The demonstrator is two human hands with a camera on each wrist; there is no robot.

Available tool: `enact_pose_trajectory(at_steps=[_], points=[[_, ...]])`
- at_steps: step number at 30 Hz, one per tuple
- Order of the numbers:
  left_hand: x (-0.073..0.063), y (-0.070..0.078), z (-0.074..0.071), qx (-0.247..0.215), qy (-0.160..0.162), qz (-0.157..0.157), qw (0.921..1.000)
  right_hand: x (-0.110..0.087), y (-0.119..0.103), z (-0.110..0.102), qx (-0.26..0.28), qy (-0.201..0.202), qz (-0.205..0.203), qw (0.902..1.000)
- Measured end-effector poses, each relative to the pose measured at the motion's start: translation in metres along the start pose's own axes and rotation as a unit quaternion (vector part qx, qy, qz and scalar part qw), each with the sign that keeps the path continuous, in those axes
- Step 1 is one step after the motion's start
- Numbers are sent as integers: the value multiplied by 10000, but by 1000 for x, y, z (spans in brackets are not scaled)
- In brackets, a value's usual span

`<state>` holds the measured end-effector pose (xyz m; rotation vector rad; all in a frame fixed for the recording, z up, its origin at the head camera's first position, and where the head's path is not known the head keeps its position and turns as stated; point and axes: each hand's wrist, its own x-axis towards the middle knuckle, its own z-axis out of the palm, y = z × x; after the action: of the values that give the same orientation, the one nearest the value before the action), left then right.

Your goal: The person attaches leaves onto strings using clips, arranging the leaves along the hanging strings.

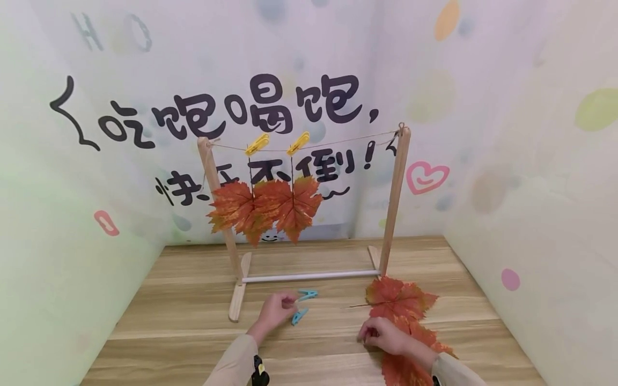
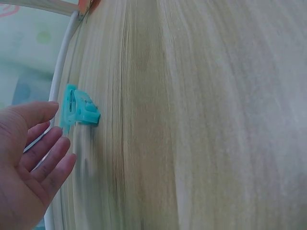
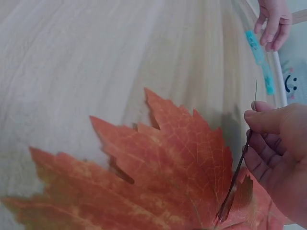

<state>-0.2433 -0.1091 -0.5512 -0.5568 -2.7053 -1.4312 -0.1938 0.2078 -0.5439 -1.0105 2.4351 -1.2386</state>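
Head view: a person's left hand [image 1: 277, 311] and right hand [image 1: 386, 335] work apart above a wood-grain bench [image 1: 318, 359]. Between right thumb and forefinger is pinched the dark stem [image 3: 237, 167] of a red-orange maple leaf [image 3: 158, 172], whose blade spreads on the near side of that hand. The left hand, its fingers relaxed and thumb spread, has hold of nothing; two turquoise clothespins [image 1: 308, 294] [image 1: 298, 317] lie just beside its fingertips, though whether skin touches plastic cannot be told.

Beyond the right hand, another maple leaf [image 1: 403, 301] lies flat by the foot of a post, its stem pointing left. The right hand and forearm cover part of the foliage beneath them. Past both hands stands a wooden rack [image 1: 396, 203], its white crossbar [image 1: 309, 277] low across the bench and its left foot [image 1: 236, 303] near the left hand. From the twine [image 1: 347, 140] at its top, two yellow clothespins [image 1: 257, 144] [image 1: 298, 143] hold two hanging leaves [image 1: 234, 206] [image 1: 299, 206], slightly overlapping, before a backdrop [image 1: 145, 59] with black Chinese lettering.
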Motion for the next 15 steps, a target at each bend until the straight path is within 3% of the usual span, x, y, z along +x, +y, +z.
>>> enact_pose_trajectory(at_steps=[8, 15], points=[[-1, 4, 3, -189, -175, -239, 9994, 3, -9, -14, -218, 371, -657, 9969], [1, -12, 10, -456, -71, 185, 9988, 11, -26, -29, -213, 401, -477, 9978]])
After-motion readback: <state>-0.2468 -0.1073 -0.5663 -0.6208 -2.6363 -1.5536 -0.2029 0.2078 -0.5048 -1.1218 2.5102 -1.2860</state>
